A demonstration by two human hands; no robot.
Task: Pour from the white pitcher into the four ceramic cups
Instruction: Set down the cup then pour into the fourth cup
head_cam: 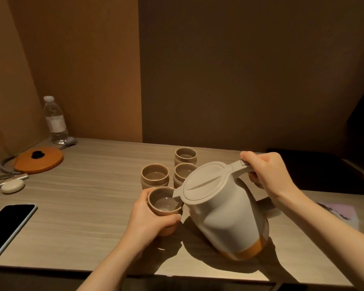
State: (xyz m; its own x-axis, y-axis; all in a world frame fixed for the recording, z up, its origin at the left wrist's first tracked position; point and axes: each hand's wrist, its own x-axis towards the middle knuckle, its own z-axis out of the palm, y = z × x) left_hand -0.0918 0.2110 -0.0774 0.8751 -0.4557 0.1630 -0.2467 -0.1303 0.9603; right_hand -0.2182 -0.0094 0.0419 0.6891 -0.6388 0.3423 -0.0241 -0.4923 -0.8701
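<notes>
So at the near left edge of the wood-grain surface there's a dark phone lying flat, screen off. Behind it, toward the far left corner, sits a little white oval case, a round orange lid with a black knob, some cables I can't really make out, and a clear water bottle standing upright right against the wall.

Moving to the middle: three ceramic cups stand upright in a tight cluster, one on the left and two stacked front-to-back just right of it, and they look like they've got liquid in them already. The fourth cup is just in front of that cluster, held by the left hand, fingers curled around its side with the thumb hooked over the near edge. It's tipped a bit toward the camera and looks lifted off the surface, though I can't say for sure.

The white pitcher with the orange band at the bottom is right beside that cup, tilted hard to the left with its spout hanging over the cup's rim. Lid's closed. The right hand grips the handle up top, fingers wrapped around it and thumb pressing on top. The pitcher sits near the front edge, right of center. There's some pale purple paper near the right edge.
</notes>
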